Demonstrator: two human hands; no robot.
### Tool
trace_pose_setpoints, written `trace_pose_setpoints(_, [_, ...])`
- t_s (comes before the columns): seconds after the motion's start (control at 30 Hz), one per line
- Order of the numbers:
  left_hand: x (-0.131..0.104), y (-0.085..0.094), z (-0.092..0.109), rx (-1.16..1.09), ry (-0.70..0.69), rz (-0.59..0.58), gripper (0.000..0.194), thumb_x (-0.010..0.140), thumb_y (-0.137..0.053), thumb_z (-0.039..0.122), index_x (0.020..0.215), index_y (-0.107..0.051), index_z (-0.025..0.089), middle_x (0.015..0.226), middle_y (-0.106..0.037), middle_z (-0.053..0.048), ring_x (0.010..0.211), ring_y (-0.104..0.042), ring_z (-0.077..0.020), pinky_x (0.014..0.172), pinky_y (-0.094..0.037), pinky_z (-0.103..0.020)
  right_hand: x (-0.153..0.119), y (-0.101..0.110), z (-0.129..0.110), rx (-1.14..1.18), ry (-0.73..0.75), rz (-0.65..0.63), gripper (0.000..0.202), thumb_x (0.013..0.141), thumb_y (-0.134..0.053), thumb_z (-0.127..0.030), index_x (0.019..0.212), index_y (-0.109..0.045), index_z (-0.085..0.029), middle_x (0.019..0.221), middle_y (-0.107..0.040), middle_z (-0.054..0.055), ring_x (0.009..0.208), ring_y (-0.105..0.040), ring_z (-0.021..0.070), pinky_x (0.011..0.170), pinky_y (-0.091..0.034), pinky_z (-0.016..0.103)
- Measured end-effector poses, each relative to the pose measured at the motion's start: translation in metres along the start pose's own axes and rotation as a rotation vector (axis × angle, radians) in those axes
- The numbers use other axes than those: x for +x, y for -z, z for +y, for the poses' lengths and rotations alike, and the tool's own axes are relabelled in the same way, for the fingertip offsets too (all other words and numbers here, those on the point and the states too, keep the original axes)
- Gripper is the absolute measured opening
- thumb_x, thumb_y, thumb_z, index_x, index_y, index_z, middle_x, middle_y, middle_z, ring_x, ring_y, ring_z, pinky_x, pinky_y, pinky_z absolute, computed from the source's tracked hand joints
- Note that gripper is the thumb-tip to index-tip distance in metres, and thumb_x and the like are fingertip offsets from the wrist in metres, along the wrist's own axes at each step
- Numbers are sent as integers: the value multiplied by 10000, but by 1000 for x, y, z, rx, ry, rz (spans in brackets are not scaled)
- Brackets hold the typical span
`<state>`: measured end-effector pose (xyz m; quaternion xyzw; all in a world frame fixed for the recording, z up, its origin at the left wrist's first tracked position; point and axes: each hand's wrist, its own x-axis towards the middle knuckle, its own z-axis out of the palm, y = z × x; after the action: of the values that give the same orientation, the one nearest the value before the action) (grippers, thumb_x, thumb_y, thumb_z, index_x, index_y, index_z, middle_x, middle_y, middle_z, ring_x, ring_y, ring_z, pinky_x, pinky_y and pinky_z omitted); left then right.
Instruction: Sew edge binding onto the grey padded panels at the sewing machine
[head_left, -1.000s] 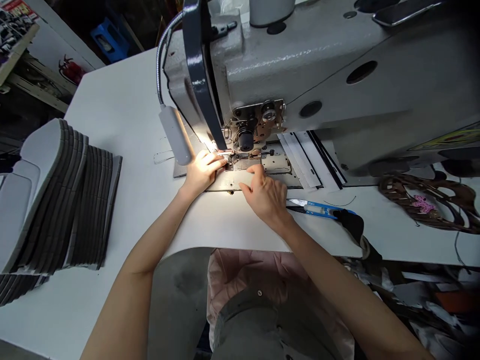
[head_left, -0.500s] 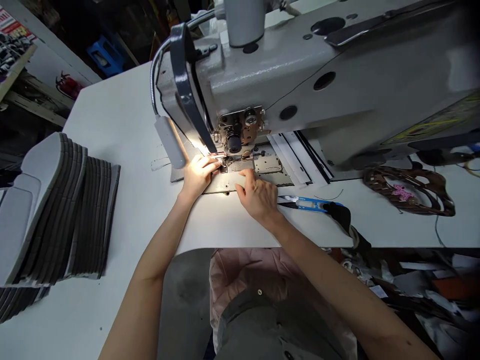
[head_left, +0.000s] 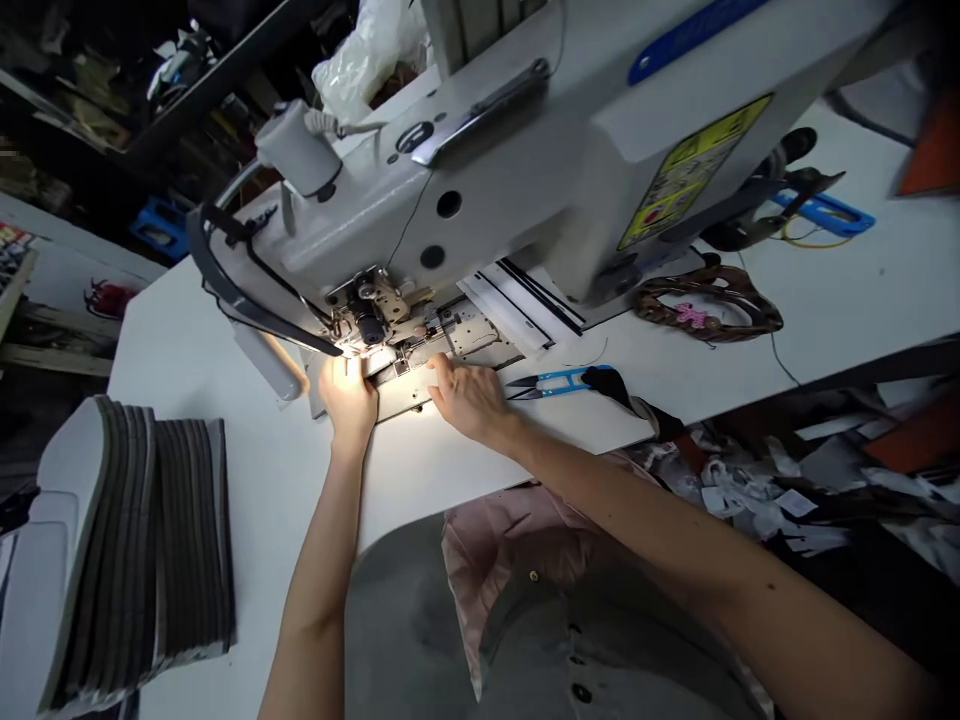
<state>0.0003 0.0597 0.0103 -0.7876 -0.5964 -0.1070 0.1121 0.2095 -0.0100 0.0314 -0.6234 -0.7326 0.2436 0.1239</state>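
Under the lit head of a grey sewing machine (head_left: 480,180), my left hand (head_left: 349,402) has its fingers closed on a grey fabric piece (head_left: 315,385), mostly hidden by the hand and the machine. To the right of the needle area, my right hand (head_left: 466,395) rests at the front of the metal plate (head_left: 397,395), fingers curled. What it holds, if anything, is hidden. Just right of it lie blue thread snips (head_left: 562,381) with a black piece around one end.
Stacked grey padded pieces (head_left: 161,540) stand on the white table (head_left: 277,480) at left. White and black strips (head_left: 521,305) lie under the machine arm. A brown looped band (head_left: 709,305) lies at right. A lamp (head_left: 268,362) hangs beside the needle.
The view has turned and shifted right. My left hand has moved away from my right hand, to the left side of the needle area. The fabric is now less visible.
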Motion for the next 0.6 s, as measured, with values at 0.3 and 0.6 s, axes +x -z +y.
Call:
trace_pose_setpoints(0.3, [-4,57,26,355,116,-457,503,947,-322,48,1408,-488,159,1092,-699,-175,937,-688,-284,771,-495,-343,-27,2,13,164,72,95,312,979,-537,-293,1254,-564,-148,1056,-735,106,978,-688,227,816,-476,300])
trace_pose_setpoints(0.6, [-66,198,93,-101,-501,-934,479,911,-432,84,1348,-555,237,855,-722,-58,773,-696,-203,681,-485,-259,-103,-34,15,1146,50,133,423,771,-691,-250,1187,-652,-178,1074,-738,92,1020,-693,231,910,-554,376])
